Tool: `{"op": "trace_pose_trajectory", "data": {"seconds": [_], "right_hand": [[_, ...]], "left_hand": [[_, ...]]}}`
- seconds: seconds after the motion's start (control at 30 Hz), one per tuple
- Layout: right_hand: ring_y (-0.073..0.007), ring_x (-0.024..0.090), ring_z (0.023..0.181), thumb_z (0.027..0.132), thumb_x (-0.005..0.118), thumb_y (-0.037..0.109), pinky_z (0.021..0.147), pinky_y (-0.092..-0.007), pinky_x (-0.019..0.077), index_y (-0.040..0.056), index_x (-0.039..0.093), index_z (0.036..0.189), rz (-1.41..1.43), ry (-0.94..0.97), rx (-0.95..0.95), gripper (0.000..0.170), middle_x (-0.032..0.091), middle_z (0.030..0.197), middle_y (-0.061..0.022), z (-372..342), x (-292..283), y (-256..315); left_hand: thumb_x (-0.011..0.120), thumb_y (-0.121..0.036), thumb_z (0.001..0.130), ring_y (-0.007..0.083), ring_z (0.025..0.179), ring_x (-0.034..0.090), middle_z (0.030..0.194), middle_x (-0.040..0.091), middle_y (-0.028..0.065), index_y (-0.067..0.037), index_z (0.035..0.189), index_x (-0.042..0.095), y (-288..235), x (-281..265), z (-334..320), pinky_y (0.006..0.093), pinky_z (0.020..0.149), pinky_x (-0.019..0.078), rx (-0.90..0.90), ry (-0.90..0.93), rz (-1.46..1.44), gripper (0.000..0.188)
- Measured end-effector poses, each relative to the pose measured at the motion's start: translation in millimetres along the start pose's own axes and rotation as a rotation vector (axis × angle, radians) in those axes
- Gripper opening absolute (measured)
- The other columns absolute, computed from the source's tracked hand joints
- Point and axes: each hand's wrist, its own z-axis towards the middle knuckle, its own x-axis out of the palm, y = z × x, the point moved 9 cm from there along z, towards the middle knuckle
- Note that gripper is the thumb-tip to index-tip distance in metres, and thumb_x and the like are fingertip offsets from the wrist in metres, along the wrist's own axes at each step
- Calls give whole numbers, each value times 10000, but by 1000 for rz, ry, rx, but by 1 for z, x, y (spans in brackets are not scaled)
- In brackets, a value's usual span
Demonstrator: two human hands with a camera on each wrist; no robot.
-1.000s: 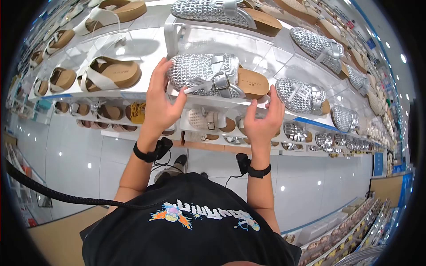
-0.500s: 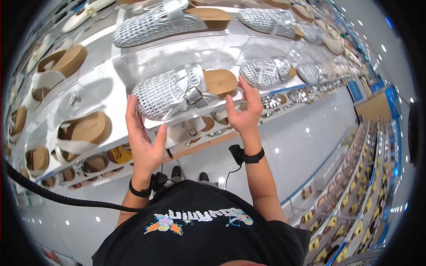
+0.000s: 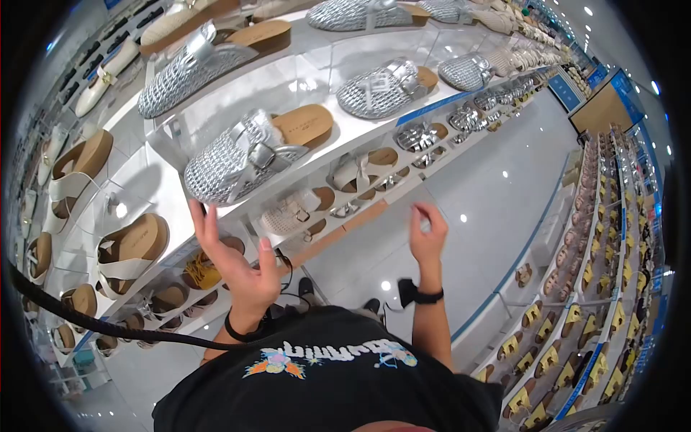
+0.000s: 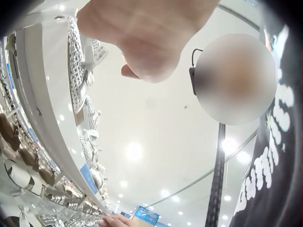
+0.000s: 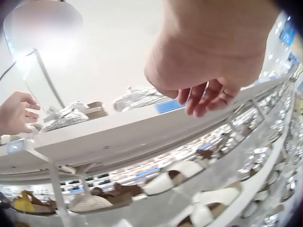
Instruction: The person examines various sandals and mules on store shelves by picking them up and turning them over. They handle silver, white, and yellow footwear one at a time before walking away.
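A silver woven clog (image 3: 229, 160) with a buckled strap and tan footbed lies on the white shelf (image 3: 344, 137) in the head view. My left hand (image 3: 243, 268) is just in front of its toe, fingers extended upward and thumb apart, fingertips right by the shelf edge. It grips nothing. Off to the right, over the aisle, my right hand (image 3: 429, 237) hangs with loosely curled fingers and holds nothing. The right wrist view also shows those bent fingers (image 5: 201, 99), away from the shoes. Another silver woven clog (image 3: 381, 90) sits further right along the shelf.
White-strapped sandals (image 3: 133, 245) stand on the shelf to the left. A lower tier carries a cream woven clog (image 3: 288, 212) and other shoes. Across the tiled floor (image 3: 479, 198), a rack to the right holds rows of sandals with yellow bows (image 3: 551, 358).
My right hand has left the clog's heel and drawn back from the shelf. The left hand has moved down beside the toe. My head view has turned to the right.
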Motion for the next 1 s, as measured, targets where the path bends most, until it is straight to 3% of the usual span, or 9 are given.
{"op": "trace_pose_trajectory", "data": {"seconds": [0.17,0.23,0.27,0.33,0.37,0.43,0.63,0.83,1.0], "right_hand": [[-185,715,824,964,692,93,752,-295,544,7,726,1073,-127,-20,346,143,757,918,-116,-83,-144,-121],[-152,699,815,981,679,117,721,-278,527,11,719,1065,-159,-65,454,141,753,918,-91,-117,-203,-156],[-136,686,804,991,672,133,698,-273,515,11,713,1061,-207,-67,494,146,747,913,-80,-131,-233,-169],[-127,651,769,999,656,146,650,-276,486,14,706,1059,-222,-139,525,154,724,879,-67,-163,-285,-207],[-127,651,769,999,656,146,650,-276,486,14,706,1059,-211,-133,520,154,724,879,-67,-178,-303,-221],[-125,626,751,996,652,147,631,-286,472,12,705,1069,-305,-194,612,162,707,851,-62,-201,-341,-255],[-146,638,723,990,647,144,638,-300,496,1,707,1064,-284,-120,684,173,706,837,-81,-207,-361,-278],[-182,695,747,977,651,147,668,-320,552,-10,717,1078,-216,-35,646,198,747,871,-122,-178,-358,-290],[-191,713,767,972,654,152,674,-318,556,-6,722,1090,-243,33,650,209,748,869,-123,-153,-356,-308]], "left_hand": [[578,-66,871,381,1528,265,1616,277,292,53,1456,391,-40,54,-21,509,1260,162,68,-93,-227,625],[622,-33,827,403,1468,369,1561,376,284,36,1419,433,-63,94,-29,492,1228,251,63,29,-219,625],[622,-33,827,403,1468,369,1561,376,284,36,1419,433,-76,109,-32,492,1228,251,71,23,-202,625],[626,-57,866,354,1459,396,1519,429,249,25,1459,405,-98,165,-49,475,1228,277,-35,282,-281,638],[626,-57,866,354,1459,396,1519,429,249,25,1459,405,-112,180,-57,475,1228,277,-33,274,-271,638],[655,-68,892,336,1399,478,1458,490,226,19,1465,401,-129,233,-80,449,1186,365,-189,466,-366,633],[675,-75,920,338,1355,524,1423,517,230,36,1449,406,-201,337,-145,442,1164,413,-195,759,-432,604],[688,-143,915,405,1296,556,1347,543,249,38,1417,422,-228,378,-145,454,1093,457,-83,757,-362,596],[690,-148,903,445,1251,554,1326,544,263,42,1387,459,-206,408,-121,466,1068,462,-81,711,-246,569]]}}
